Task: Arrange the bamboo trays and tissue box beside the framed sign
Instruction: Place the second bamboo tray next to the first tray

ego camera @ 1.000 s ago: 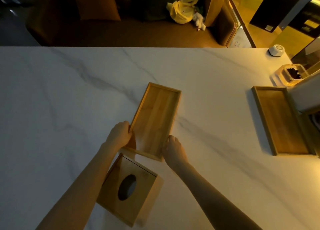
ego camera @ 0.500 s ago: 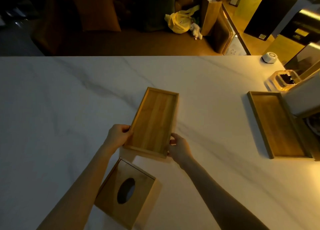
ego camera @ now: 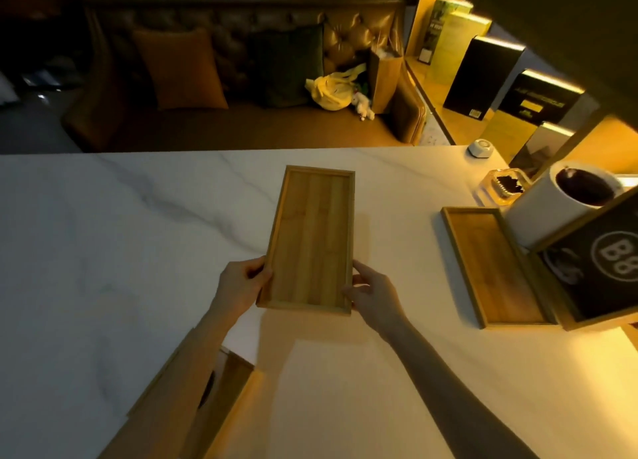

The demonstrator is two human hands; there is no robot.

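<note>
A long bamboo tray (ego camera: 310, 237) is held lifted over the middle of the marble counter (ego camera: 103, 251), its long side pointing away from me. My left hand (ego camera: 241, 282) grips its near left edge and my right hand (ego camera: 369, 293) grips its near right corner. A second bamboo tray (ego camera: 490, 265) lies flat at the right, against the dark framed sign (ego camera: 607, 268). The wooden tissue box (ego camera: 228, 389) sits near me at the lower left, partly hidden behind my left forearm.
A white cylindrical cup (ego camera: 566, 199) stands behind the sign, with a clear container (ego camera: 500, 186) and a small white round device (ego camera: 480, 147) at the counter's far right. Beyond the far edge are a leather sofa (ego camera: 241, 79) and lit shelves (ego camera: 483, 79).
Both hands have raised the tray off the counter and turned it straighter, moving it slightly right. The view has tilted up, bringing the sign and cup into sight.
</note>
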